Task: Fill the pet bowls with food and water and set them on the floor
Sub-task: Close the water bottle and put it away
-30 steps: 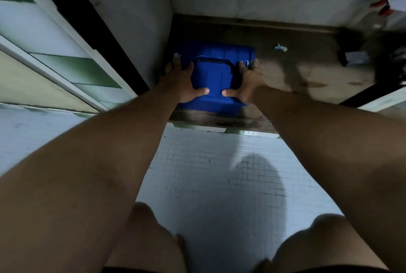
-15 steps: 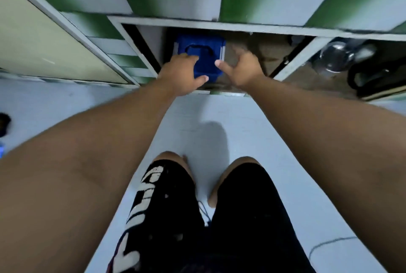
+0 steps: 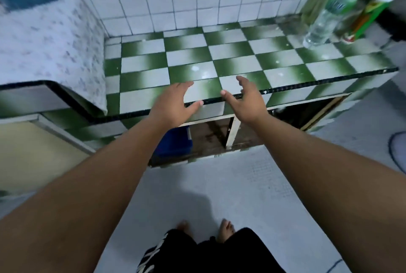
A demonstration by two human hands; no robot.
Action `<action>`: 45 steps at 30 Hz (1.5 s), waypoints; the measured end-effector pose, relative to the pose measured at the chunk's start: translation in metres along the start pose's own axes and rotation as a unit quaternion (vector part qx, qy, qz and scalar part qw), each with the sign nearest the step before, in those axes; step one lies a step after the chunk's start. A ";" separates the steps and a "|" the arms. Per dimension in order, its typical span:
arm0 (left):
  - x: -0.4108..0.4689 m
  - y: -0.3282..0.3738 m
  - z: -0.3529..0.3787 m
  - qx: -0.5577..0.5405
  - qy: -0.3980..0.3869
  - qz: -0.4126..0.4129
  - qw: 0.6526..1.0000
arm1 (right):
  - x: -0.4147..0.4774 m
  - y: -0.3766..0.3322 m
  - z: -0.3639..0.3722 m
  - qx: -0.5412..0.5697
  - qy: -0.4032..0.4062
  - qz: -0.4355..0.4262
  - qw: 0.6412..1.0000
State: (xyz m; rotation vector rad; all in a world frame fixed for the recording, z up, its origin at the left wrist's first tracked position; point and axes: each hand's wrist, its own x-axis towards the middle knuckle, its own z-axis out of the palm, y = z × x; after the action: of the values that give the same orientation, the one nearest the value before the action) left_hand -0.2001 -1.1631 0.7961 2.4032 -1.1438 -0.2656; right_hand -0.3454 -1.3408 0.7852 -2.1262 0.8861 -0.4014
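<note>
Green-checked bench (image 3: pixel 241 53): left hand (image 3: pixel 173 103) and right hand (image 3: pixel 247 101) spread, empty; blue box (image 3: pixel 176 143) directly beneath, nearer left.

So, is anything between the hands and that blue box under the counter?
The counter does. The left hand and right hand hover open at its front edge; the box sits below, in the cupboard. The cupboard's front looks open, so reaching under the edge seems unblocked.
</note>
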 end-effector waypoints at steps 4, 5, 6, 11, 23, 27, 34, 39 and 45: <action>0.038 0.030 -0.001 -0.033 -0.004 0.025 0.999 | 0.010 -0.006 -0.044 0.010 0.066 0.016 0.998; 0.047 0.038 0.002 -0.041 -0.010 0.033 0.999 | 0.012 -0.005 -0.054 0.014 0.084 0.024 0.996; 0.056 0.047 0.007 -0.045 -0.017 0.043 0.998 | 0.014 -0.004 -0.062 0.019 0.099 0.031 0.994; 0.105 0.098 0.036 -0.095 -0.041 0.075 0.992 | 0.037 0.024 -0.104 0.014 0.131 0.046 0.990; 0.277 0.248 0.135 -0.192 -0.110 0.052 0.974 | 0.188 0.146 -0.225 0.041 0.160 0.103 0.981; 0.337 0.281 0.158 -0.242 -0.116 0.020 0.963 | 0.240 0.173 -0.262 0.078 0.152 0.105 0.980; 0.418 0.311 0.188 -0.252 -0.140 -0.005 0.958 | 0.320 0.192 -0.315 0.160 0.183 0.112 0.964; 0.468 0.332 0.208 -0.293 -0.152 0.014 0.944 | 0.365 0.189 -0.332 0.195 0.174 0.106 0.959; 0.508 0.356 0.225 -0.336 -0.195 0.026 0.921 | 0.397 0.193 -0.324 0.219 0.149 0.103 0.959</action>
State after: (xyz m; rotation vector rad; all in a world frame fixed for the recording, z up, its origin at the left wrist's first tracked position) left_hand -0.2017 -1.8232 0.7836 1.7416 -1.0459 -0.9821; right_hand -0.3279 -1.8851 0.8430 -1.5740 1.0642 -0.7477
